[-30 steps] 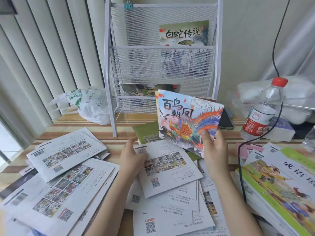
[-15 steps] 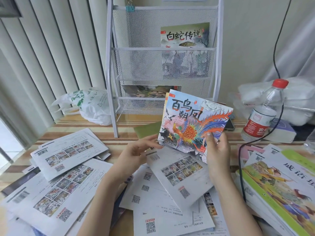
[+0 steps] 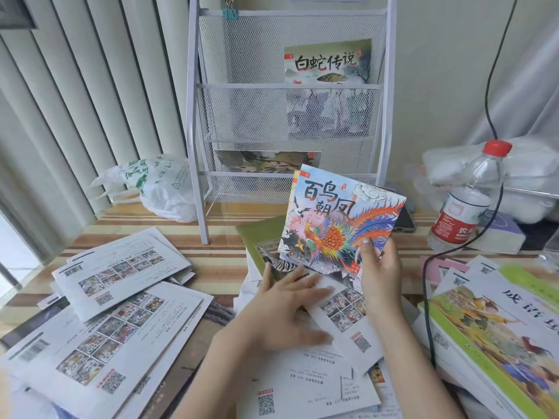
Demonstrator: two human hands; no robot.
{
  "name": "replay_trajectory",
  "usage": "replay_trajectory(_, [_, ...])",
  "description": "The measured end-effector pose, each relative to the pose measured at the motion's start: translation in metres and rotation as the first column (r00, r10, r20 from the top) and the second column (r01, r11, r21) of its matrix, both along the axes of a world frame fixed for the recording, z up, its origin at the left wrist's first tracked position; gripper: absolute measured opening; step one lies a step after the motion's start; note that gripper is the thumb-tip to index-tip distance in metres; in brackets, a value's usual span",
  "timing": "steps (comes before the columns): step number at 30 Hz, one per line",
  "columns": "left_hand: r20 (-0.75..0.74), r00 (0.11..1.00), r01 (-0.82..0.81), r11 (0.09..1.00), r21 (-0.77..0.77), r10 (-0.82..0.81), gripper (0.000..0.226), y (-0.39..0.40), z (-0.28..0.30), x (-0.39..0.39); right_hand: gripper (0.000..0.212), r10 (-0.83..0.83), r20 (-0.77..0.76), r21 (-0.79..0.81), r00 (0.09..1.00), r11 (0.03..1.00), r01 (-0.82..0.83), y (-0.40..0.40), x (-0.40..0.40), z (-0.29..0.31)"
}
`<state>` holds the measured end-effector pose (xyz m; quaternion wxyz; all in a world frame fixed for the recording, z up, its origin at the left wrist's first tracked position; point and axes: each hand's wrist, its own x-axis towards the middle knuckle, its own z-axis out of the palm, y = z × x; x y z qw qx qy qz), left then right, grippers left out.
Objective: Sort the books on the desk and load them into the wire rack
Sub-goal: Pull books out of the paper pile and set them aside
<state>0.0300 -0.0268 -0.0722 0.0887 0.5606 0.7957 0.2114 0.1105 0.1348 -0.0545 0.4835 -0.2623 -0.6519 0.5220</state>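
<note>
My right hand (image 3: 379, 276) grips the lower edge of a colourful phoenix picture book (image 3: 335, 225), held upright with other thin books behind it. My left hand (image 3: 287, 309) lies flat, fingers spread, on a white face-down book (image 3: 338, 313) in the pile at centre. The white wire rack (image 3: 193, 122) stands at the back of the desk. Its top pocket holds a green-and-white book (image 3: 328, 62). A landscape-cover book (image 3: 266, 161) sits in a lower pocket. More face-down books (image 3: 121, 267) spread over the left of the desk.
A green-edged stack of larger books (image 3: 496, 334) lies at the right, with a black cable (image 3: 426, 297) across it. A red-capped water bottle (image 3: 465, 201) stands at the right rear. A white plastic bag (image 3: 160, 189) sits left of the rack. Vertical blinds hang at left.
My left hand has moved right and down, from the phoenix book's left edge onto the white face-down book. The phoenix book in my right hand has shifted slightly right.
</note>
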Motion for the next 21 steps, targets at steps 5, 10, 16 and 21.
replay_trajectory(5, [-0.127,0.992,0.018,0.996,0.092,-0.007,0.076,0.016,-0.002,0.011,0.005,0.005,0.009,-0.015,1.0,1.0,-0.005,-0.001,0.002,0.002])
replay_trajectory(10, [-0.33,0.944,0.091,0.975,0.204,-0.019,0.052,0.018,0.007,0.012,0.005,-0.031,-0.071,-0.022,0.997,0.999,0.029,0.002,0.008,0.014])
replay_trajectory(16, [-0.351,0.849,-0.012,0.678,0.735,0.395,0.06,0.007,0.021,0.004,0.018,-0.057,-0.173,-0.092,0.983,0.995,0.042,0.007,0.02,0.031])
replay_trajectory(21, [0.33,0.764,-0.547,0.287,0.786,0.554,0.035,-0.005,0.034,-0.004,0.005,0.056,-0.213,-0.146,0.975,0.985,-0.089,0.012,0.025,0.03])
